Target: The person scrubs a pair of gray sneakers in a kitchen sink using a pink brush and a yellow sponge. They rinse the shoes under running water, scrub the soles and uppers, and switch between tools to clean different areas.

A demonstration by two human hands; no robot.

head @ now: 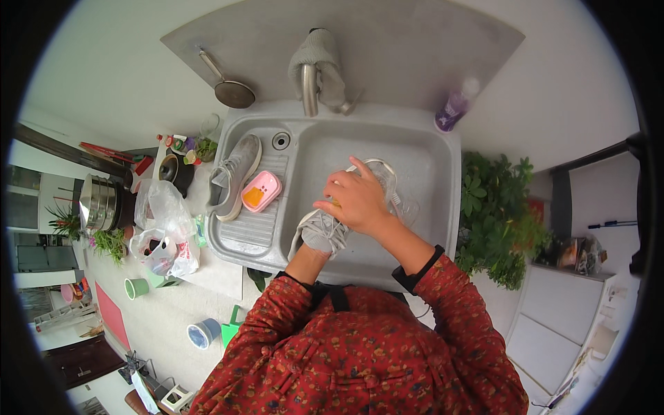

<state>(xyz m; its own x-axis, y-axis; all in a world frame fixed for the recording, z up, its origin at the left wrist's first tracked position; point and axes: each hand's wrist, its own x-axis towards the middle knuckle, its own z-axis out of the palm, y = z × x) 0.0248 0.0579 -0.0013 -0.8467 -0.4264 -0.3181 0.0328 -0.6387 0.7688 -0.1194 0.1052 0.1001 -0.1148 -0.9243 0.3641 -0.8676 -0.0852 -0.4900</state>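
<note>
My left hand (315, 255) is inside a grey lace-up shoe (320, 231) over the basin of the grey sink (425, 207); its fingers are hidden by the shoe. Above the shoe's far part is my right hand (358, 197), its fingers spread and bent around something yellowish that is mostly hidden. Behind it in the basin lies a clear, white-rimmed item (384, 174), partly covered by the hand. A second grey shoe (237, 174) rests on the ribbed drainboard, beside a pink soap dish (261, 191) with an orange-yellow bar of soap (254, 197) in it.
A metal faucet (309, 93) draped with a grey cloth (319, 52) stands behind the basin. On the back right corner is a purple bottle (450, 113). A small pan (234, 93) hangs at the back left. Plastic bags (163, 218) lie left; a leafy plant (493, 218) grows right.
</note>
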